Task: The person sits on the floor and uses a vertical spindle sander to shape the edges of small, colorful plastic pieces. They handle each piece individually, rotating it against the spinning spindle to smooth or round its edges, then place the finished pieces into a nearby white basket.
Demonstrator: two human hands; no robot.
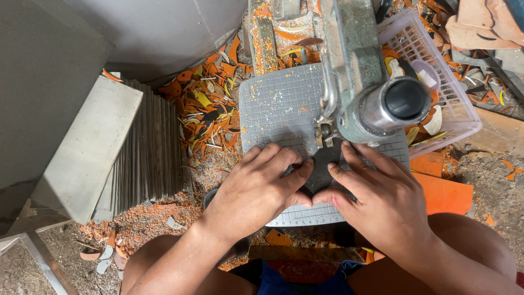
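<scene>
Sawdust and orange offcuts (pixel 204 109) cover the floor, w/ a grey wall behind and a grey block (pixel 87 147) leaning on a stack of thin grey sheets (pixel 150 155) at the left. Center of view is a small saw machine (pixel 360 82) w/ a gridded grey table (pixel 278 109), dusty w/ orange bits. Black knob (pixel 406 99) on the machine's end points up at the camera.

Both hands are flat on the table, pressing a dark flat piece (pixel 322 166) right under the blade area. Left hand (pixel 259 188) lies on the piece's left side, fingers together and stretched out, thumb tucked toward the middle. Right hand (pixel 382 196) is on its right side, fingers spread a bit wider, index reaching up beside the machine body. Thumbs nearly meet below the piece. Neither hand grips anything, just holding it down w/ the fingertips.

White plastic basket (pixel 453 109) sits right of the machine w/ pale and orange cut pieces inside. Orange sheets (pixel 442 191) lie near the right knee. Can't tell the dark piece's full shape, hands cover most of it.
</scene>
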